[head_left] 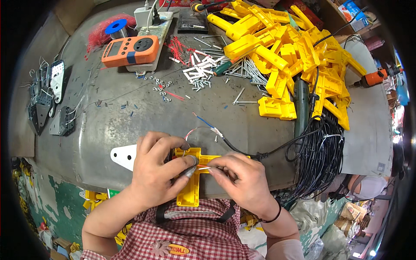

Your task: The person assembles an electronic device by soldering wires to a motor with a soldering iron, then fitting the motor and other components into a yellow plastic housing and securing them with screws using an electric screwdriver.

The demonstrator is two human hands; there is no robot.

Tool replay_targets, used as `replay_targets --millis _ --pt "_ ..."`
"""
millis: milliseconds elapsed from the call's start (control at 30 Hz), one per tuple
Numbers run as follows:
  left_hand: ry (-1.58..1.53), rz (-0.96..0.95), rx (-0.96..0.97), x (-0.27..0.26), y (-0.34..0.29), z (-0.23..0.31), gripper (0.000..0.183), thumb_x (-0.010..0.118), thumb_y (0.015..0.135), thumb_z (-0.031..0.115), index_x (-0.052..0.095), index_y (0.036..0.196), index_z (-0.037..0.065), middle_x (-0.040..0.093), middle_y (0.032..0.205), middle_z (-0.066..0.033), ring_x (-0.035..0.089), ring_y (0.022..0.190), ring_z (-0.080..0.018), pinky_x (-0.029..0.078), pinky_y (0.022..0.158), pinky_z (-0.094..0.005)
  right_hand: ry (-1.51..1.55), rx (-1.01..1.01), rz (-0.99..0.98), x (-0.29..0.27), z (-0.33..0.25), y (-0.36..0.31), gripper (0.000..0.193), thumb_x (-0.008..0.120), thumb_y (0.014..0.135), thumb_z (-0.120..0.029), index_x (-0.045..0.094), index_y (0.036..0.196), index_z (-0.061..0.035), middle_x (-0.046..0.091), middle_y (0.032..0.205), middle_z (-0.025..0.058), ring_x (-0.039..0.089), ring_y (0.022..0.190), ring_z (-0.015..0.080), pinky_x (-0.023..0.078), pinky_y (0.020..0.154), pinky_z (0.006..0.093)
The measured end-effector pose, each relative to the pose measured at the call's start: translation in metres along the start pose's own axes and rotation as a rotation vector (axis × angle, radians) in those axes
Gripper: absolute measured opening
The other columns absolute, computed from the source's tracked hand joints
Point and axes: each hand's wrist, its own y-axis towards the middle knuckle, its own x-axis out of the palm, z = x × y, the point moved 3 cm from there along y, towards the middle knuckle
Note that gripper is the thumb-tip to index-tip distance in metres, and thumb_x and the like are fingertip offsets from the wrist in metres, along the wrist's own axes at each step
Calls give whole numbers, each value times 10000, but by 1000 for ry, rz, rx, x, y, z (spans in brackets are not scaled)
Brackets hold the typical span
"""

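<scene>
Yellow T-shaped housing between two hands at the desk's near edge

Yellow plastic forms the T-shaped housing [189,193], which lies with its hollow side up at the near edge of the grey desk [108,134]. Over its upper part, the left hand [157,169] has thumb and forefinger pressed together on thin wires [203,167], red and white. From the housing's right side, the right hand [245,177] pinches the same wires between thumb and forefinger.

Just left of the housing, partly behind the left hand, is a white perforated plate [124,157]. Beyond the housing, a black cable [281,151] ends in split blue and red leads and runs off to its right, toward a bundle of black cables [318,160].

Farther beyond the housing lie scattered nuts [162,82], white sleeves [198,71] and long screws [253,71]. An orange meter [130,51] sits beyond it to the left, near a blue spool [116,27]; a heap of yellow parts [286,52] rises beyond it to the right.
</scene>
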Motion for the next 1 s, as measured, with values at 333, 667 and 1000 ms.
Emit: replay_targets --millis 333,667,1000 --pt "114 67 112 4 -9 13 284 715 563 184 632 825 113 618 888 4 550 799 -207 348 710 -369 353 226 -164 1 7 10 120 623 813 -95 612 883 2 616 762 109 604 630 182 464 586 266" --pt "-68 -18 -80 4 5 7 227 707 575 97 607 778 80 607 779 -16 546 787 -217 343 742 -365 78 100 -189 -4 36 97 188 604 846 -91 611 993 26 642 784 51 594 685 92 467 612 231" --pt "-266 -41 -318 10 4 -5 231 674 601 96 635 828 75 617 799 -21 541 822 -208 329 779 -357 693 315 -135 7 25 25 117 616 844 -47 615 946 10 608 775 28 576 670 59 466 591 203"
